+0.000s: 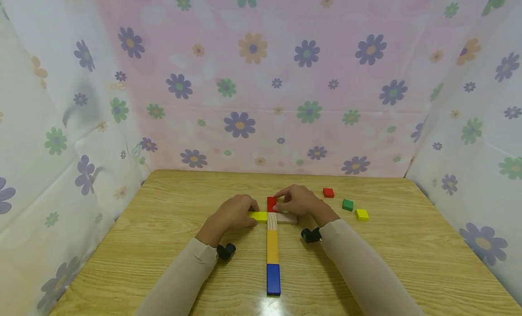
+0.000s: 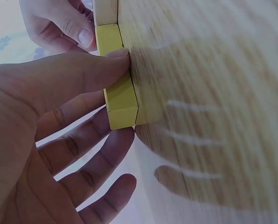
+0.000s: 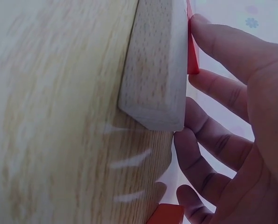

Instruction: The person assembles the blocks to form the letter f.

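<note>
On the wooden table, blocks lie in a cross. Its stem runs from a blue block [image 1: 273,279] through an orange block [image 1: 272,246] and a striped wooden block [image 1: 272,221] to a red block [image 1: 271,201] at the far end. My left hand [image 1: 234,214] pinches the yellow block [image 2: 121,100] that forms the left arm, thumb on its near side. With thumb and index finger, my right hand [image 1: 299,200] holds the red block. Below that hand, a pale wooden block [image 3: 153,70] forms the right arm; other right fingers are near its outer end.
To the right of the cross, a small red block [image 1: 328,192], a green block [image 1: 348,205] and a yellow block [image 1: 361,215] lie apart on the table [image 1: 171,202]. Flowered cloth [image 1: 261,94] hangs behind the table and along both sides.
</note>
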`<state>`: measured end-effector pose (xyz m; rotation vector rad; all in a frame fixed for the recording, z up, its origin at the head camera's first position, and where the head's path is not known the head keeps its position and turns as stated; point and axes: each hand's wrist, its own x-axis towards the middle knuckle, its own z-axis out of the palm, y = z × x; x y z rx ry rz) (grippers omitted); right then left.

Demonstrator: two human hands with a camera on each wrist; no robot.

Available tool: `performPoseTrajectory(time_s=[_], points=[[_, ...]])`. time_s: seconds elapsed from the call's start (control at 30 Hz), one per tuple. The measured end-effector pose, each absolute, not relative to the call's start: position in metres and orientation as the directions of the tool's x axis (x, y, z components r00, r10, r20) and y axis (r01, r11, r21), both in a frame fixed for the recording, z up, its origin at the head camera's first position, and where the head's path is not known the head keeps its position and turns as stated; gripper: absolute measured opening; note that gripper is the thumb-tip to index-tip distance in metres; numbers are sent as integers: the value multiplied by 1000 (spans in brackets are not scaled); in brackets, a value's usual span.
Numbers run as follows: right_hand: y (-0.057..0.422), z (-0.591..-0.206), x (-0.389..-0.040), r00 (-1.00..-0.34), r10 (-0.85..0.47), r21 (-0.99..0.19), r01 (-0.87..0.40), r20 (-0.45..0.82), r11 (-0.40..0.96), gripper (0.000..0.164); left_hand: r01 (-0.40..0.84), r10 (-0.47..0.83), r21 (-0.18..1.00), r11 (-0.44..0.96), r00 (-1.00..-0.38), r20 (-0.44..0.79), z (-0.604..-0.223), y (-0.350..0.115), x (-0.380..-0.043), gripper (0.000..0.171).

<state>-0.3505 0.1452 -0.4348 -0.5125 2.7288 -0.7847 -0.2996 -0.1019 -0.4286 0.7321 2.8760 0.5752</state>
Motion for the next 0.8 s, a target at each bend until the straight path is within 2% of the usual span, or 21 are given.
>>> performPoseTrajectory(time_s=[0.8], points=[[146,-438,-351,-908,-397,-553,-265,-132,790,44,428,477,402,809,-879,-23,-428,-102,-299,22]])
